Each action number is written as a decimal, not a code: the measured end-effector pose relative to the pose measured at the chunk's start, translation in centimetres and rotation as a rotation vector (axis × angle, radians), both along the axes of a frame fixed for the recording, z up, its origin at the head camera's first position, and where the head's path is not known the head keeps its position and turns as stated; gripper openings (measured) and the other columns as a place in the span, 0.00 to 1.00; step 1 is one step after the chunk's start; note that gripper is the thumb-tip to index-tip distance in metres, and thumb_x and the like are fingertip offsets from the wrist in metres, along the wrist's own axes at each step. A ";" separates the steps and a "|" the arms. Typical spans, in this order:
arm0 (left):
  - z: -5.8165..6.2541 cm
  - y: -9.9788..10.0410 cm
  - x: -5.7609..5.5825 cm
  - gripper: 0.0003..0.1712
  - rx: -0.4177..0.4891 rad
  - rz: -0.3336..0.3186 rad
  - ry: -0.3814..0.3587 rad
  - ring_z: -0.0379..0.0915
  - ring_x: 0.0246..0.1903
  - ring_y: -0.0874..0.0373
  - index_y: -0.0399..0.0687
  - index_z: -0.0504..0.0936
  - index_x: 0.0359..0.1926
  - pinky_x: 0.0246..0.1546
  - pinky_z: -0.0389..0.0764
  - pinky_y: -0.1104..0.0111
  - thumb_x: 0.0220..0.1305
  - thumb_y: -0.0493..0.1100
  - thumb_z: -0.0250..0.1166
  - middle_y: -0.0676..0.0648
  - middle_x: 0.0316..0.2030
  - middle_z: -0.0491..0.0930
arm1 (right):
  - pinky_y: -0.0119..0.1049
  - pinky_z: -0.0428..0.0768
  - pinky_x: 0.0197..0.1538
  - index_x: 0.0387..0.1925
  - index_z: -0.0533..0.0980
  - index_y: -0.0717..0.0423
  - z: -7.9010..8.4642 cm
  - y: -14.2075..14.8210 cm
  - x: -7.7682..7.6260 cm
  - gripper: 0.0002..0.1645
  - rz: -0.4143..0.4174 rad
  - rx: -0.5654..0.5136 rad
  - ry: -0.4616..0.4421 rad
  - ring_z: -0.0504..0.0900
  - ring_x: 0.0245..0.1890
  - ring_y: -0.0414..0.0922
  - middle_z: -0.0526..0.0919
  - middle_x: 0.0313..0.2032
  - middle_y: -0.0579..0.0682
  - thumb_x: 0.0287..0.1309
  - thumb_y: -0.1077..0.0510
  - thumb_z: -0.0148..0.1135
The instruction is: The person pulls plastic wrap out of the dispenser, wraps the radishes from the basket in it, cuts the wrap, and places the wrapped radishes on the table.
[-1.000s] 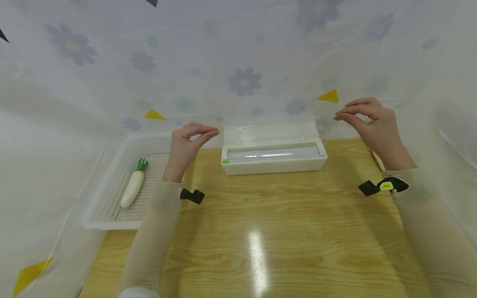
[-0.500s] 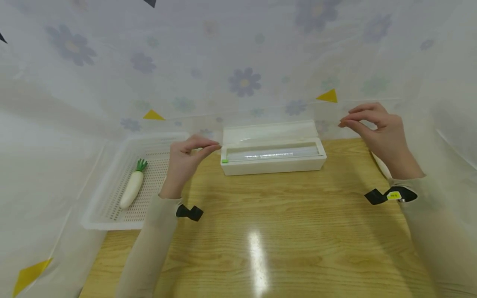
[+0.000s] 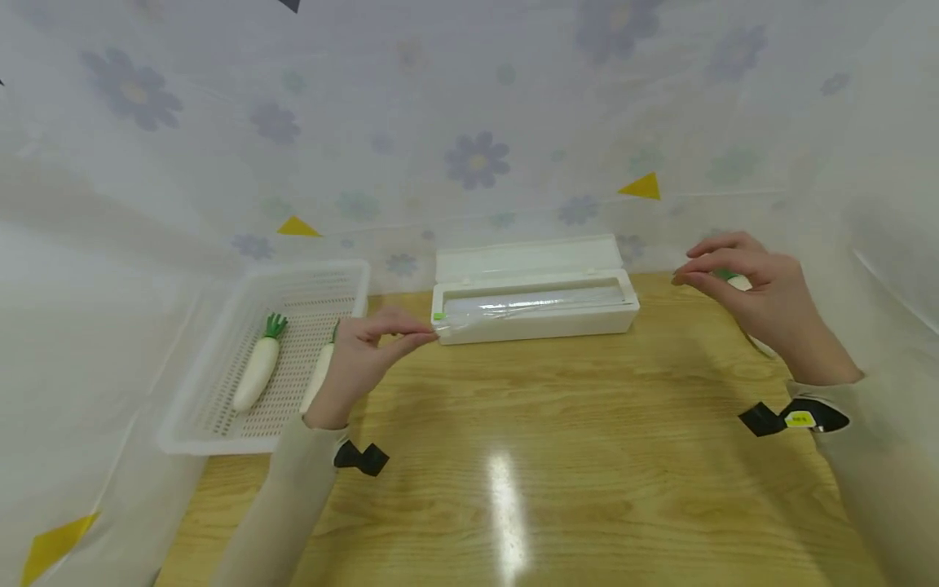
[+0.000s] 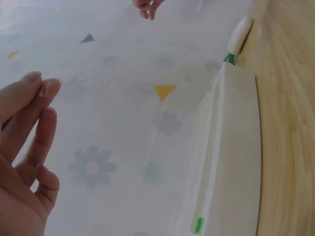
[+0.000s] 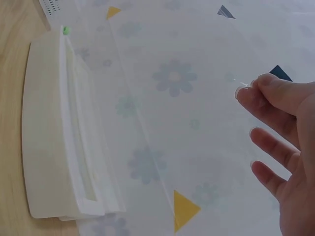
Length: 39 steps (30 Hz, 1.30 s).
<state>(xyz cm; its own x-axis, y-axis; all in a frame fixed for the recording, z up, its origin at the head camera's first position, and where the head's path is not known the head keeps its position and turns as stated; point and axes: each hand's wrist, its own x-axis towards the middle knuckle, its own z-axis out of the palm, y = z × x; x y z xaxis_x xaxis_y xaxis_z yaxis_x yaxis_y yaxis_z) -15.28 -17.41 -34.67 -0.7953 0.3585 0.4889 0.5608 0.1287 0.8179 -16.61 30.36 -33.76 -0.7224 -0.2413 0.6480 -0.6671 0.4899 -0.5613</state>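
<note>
Clear cling film point(image 3: 469, 320) comes from the roll in a white cling film box point(image 3: 543, 324), whose lid stands raised and which has a green slider point(image 3: 438, 315) at its left end. My left hand point(image 3: 359, 359) pinches the film between thumb and forefinger near the box's front left corner. To the right of the box, my right hand point(image 3: 766, 306) also pinches with thumb and forefinger; a clear glint of film point(image 5: 240, 82) shows at its fingertips in the right wrist view. Most of the film is hard to see against the pale backdrop.
A white perforated basket point(image 3: 183, 408) on the left holds a white radish point(image 3: 257, 375) and another radish point(image 3: 317, 379), partly behind my left hand. Behind my right hand lies a further radish point(image 4: 240, 37). A flower-patterned sheet point(image 3: 477, 81) hangs behind the wooden table point(image 3: 601, 456).
Both hands have come down and toward me, the left dropping to the box's front edge. Film now shows over the box's front left. The second radish in the basket has come into sight.
</note>
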 end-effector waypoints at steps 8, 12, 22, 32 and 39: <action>-1.5 -0.9 1.5 0.05 -0.091 -0.084 -0.047 0.80 0.38 0.59 0.38 0.91 0.41 0.43 0.80 0.70 0.66 0.33 0.71 0.44 0.36 0.88 | 0.21 0.74 0.48 0.37 0.88 0.64 -2.1 0.7 1.3 0.19 0.128 0.012 0.080 0.79 0.53 0.39 0.86 0.44 0.43 0.67 0.49 0.69; -2.2 -1.2 2.0 0.05 -0.161 -0.098 -0.094 0.79 0.36 0.59 0.41 0.92 0.41 0.39 0.78 0.70 0.67 0.35 0.72 0.45 0.36 0.88 | 0.20 0.73 0.48 0.37 0.88 0.62 -3.0 0.9 1.8 0.23 0.167 0.028 0.091 0.79 0.52 0.38 0.87 0.43 0.44 0.67 0.44 0.67; -4.6 -1.4 3.2 0.05 -0.220 -0.159 -0.136 0.75 0.30 0.61 0.42 0.92 0.40 0.37 0.74 0.69 0.65 0.32 0.72 0.48 0.34 0.89 | 0.18 0.76 0.49 0.41 0.88 0.58 -5.7 0.9 4.2 0.07 0.234 0.046 0.011 0.80 0.53 0.37 0.85 0.45 0.48 0.66 0.58 0.70; -9.1 -1.7 4.4 0.05 -0.334 -0.182 -0.218 0.76 0.32 0.66 0.48 0.93 0.42 0.34 0.73 0.72 0.66 0.38 0.73 0.52 0.38 0.90 | 0.19 0.76 0.49 0.41 0.88 0.51 -11.1 1.0 5.7 0.29 0.235 0.085 -0.027 0.80 0.50 0.36 0.85 0.43 0.49 0.38 0.80 0.75; -11.6 -1.6 4.8 0.08 -0.447 -0.242 -0.167 0.84 0.44 0.63 0.45 0.91 0.45 0.50 0.84 0.65 0.67 0.35 0.71 0.53 0.43 0.90 | 0.20 0.74 0.54 0.41 0.87 0.47 -13.8 1.1 5.8 0.30 0.313 0.195 -0.050 0.79 0.49 0.36 0.86 0.42 0.41 0.38 0.78 0.77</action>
<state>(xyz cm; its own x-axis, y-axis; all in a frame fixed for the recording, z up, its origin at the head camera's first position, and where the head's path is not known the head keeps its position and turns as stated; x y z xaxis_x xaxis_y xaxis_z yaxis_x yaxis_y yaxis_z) -10.47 -19.05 -46.30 -0.7183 0.6853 0.1205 0.4843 0.3681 0.7937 -10.82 31.50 -47.52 -0.6234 -0.5711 0.5340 -0.7759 0.3675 -0.5128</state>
